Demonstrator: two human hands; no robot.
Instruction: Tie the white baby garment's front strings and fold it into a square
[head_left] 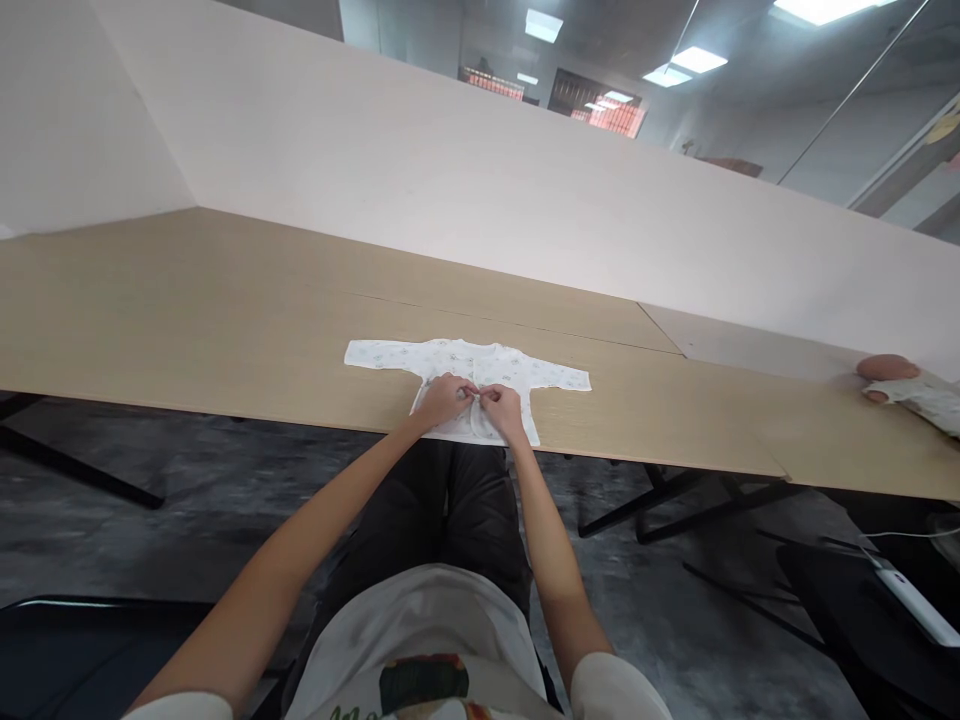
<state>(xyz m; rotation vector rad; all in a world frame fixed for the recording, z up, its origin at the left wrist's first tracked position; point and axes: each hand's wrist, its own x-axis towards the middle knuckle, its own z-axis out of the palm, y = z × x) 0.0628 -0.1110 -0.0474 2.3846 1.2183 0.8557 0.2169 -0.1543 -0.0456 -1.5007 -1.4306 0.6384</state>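
Observation:
A small white baby shirt [457, 355] with a faint print lies spread flat on the wooden table, both long sleeves stretched out to the sides. Its front opening runs down the middle. My left hand [448, 398] pinches the fabric at that front edge, fingers closed. Just beside it, my right hand [501, 408] pinches the other side of the opening, the fingertips of both hands nearly touching. Whatever small fastening may sit between the fingertips is hidden. The shirt's lower hem reaches the table's near edge.
The long wooden table [225, 300] runs from left to right against a white partition [450, 180]. A doll [889, 370] in white printed cloth lies at the far right. A black chair [847, 600] with a white device [919, 605] stands lower right; another black chair [97, 650] is lower left.

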